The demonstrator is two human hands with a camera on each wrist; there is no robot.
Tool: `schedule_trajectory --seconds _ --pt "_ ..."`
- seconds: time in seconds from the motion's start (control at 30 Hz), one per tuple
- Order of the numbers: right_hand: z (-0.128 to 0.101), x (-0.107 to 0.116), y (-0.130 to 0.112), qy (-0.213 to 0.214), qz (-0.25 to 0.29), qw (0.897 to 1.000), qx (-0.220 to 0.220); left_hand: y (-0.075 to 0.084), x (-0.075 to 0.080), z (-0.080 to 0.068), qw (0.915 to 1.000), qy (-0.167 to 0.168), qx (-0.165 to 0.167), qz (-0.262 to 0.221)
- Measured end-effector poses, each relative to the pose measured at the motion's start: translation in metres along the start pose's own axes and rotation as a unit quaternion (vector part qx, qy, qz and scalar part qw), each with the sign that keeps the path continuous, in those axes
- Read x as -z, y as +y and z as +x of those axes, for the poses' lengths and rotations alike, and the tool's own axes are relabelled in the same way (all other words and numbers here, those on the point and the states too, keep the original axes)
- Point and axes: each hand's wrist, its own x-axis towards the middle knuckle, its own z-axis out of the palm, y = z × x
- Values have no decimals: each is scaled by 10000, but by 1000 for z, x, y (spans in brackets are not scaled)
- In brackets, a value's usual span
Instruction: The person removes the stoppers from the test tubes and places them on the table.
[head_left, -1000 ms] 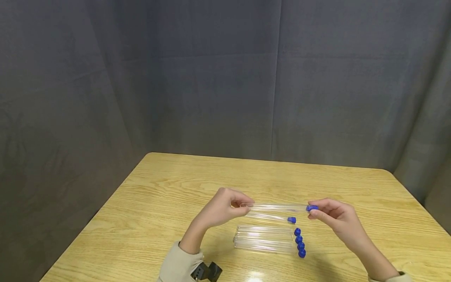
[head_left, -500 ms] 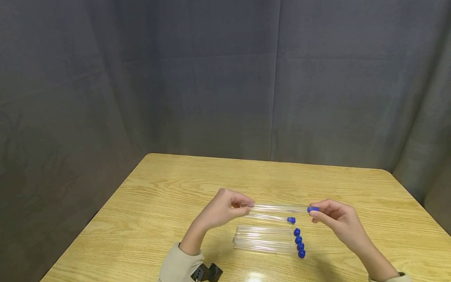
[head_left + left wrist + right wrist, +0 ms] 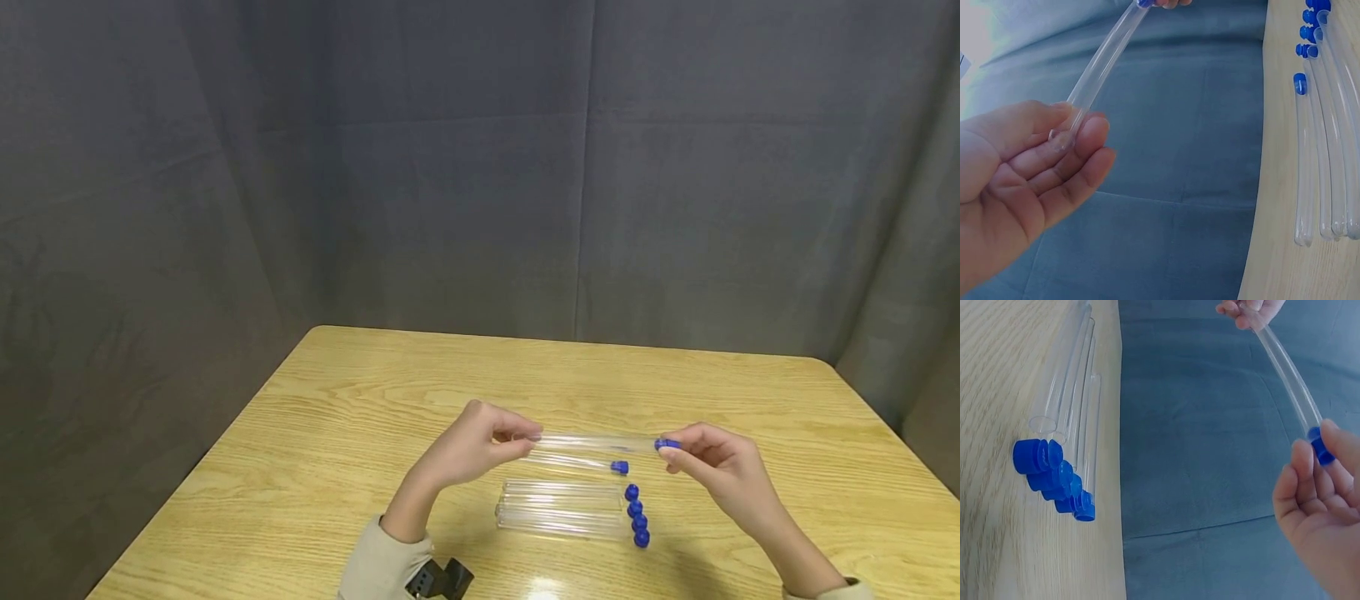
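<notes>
While the wrist camera mount [image 3: 438, 578] sits at six o'clock, nearest the viewer, four clear tubes [image 3: 561, 509] lie side by side on the table [image 3: 315, 467] just beyond it, with four loose blue caps [image 3: 636, 516] in a row at their three o'clock ends. A fifth tube [image 3: 577, 461] with its cap on lies just beyond those, toward twelve o'clock. Above it, off the table, a held tube [image 3: 596, 442] runs level from nine to three o'clock between the hands. The left hand [image 3: 471, 445] pinches its rounded closed end between thumb and fingertips, and the right hand [image 3: 716, 467] pinches the blue cap [image 3: 666, 444] at its other end. A gray curtain [image 3: 480, 167] hangs farthest back.
</notes>
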Motion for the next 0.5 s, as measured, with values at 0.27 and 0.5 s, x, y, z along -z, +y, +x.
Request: schedule_trajectory --seconds 0.27,0.5 --pt "0 3 4 -385 558 9974 238 -5 4 -1 9991 -189 74 -385" --pt "-1 8 4 -407 464 9979 193 -7 6 -2 9995 -129 41 -292"
